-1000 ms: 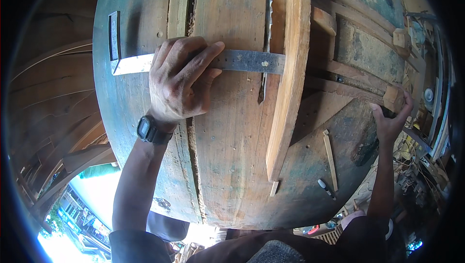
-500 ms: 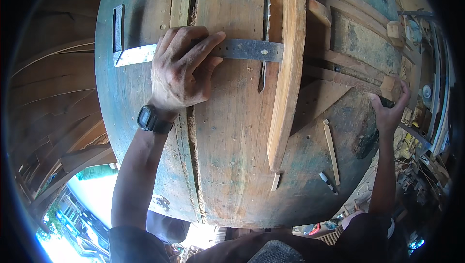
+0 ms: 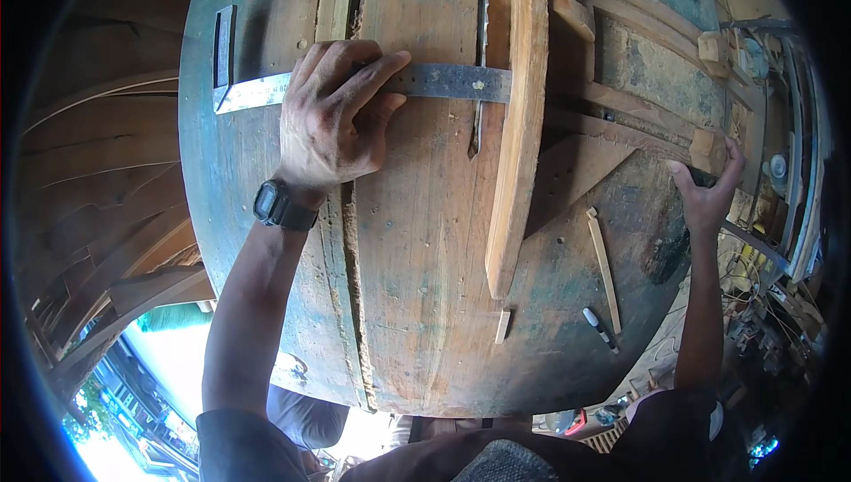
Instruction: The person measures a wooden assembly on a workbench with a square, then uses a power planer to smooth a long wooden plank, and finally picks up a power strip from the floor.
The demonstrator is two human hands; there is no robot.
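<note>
A metal try square (image 3: 443,80) lies across the worn wooden bench top (image 3: 417,242), its dark stock at the left and its blade end meeting a long upright plank (image 3: 517,127). My left hand (image 3: 335,114) is closed over the middle of the blade, fingers curled and thumb along its near side; the palm side is hidden. To the right, a wooden frame (image 3: 656,132) ends in small square blocks. Around the nearer end block (image 3: 706,150), my right hand (image 3: 709,194) has its thumb on one side and its fingers on the other.
A thin wooden stick (image 3: 604,269) and a marker pen (image 3: 600,329) lie at the near right of the bench. A small wood scrap (image 3: 503,326) sits by the plank's near end. Curved wooden boards (image 3: 106,189) stand at the left; cluttered materials fill the far right.
Both hands keep their holds on the try square and the frame's end block. The whole view has shifted slightly.
</note>
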